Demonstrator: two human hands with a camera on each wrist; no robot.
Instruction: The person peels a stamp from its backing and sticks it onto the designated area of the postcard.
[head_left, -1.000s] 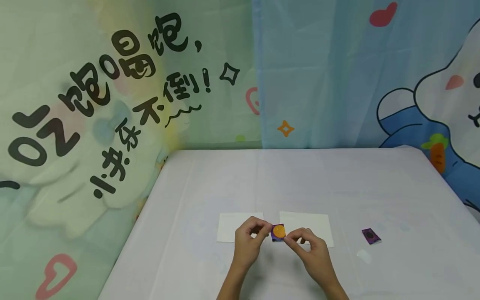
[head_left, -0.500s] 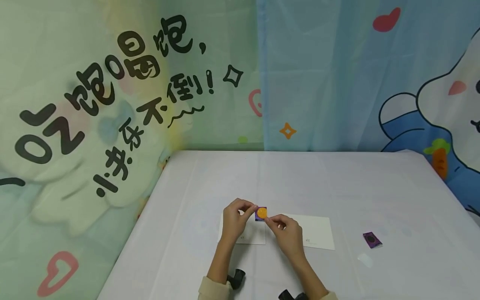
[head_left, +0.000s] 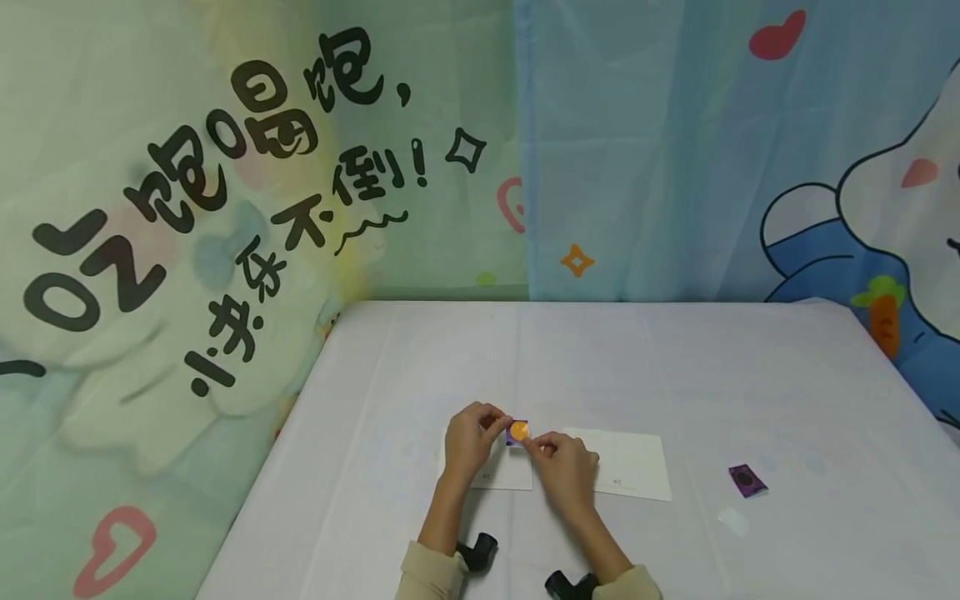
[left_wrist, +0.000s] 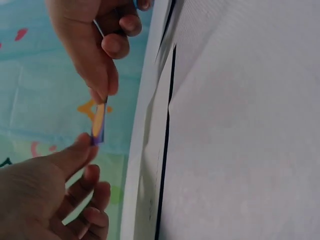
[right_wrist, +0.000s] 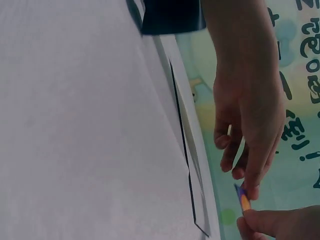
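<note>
A small thin purple square with an orange disc (head_left: 518,431) is raised above the table, in front of the left white card (head_left: 519,475) in the head view. My left hand (head_left: 468,442) pinches its left edge between thumb and forefinger. My right hand (head_left: 567,475) pinches its lower right corner. In the left wrist view the purple square (left_wrist: 98,122) hangs between the fingertips of both hands, seen nearly edge-on. The right wrist view also shows the thin square (right_wrist: 243,198) between them. My left hand covers part of the left card.
A second white card (head_left: 633,462) lies to the right, partly behind my right hand. Further right are another purple square (head_left: 747,481) with a dark disc and a clear scrap (head_left: 732,522). Black wrist devices (head_left: 480,552) sit at both sleeves. Printed curtains (head_left: 600,150) stand behind the table.
Both hands have moved up and left with the purple square, from between the two cards to over the left one. In the last half second they have shifted only slightly down and left.
</note>
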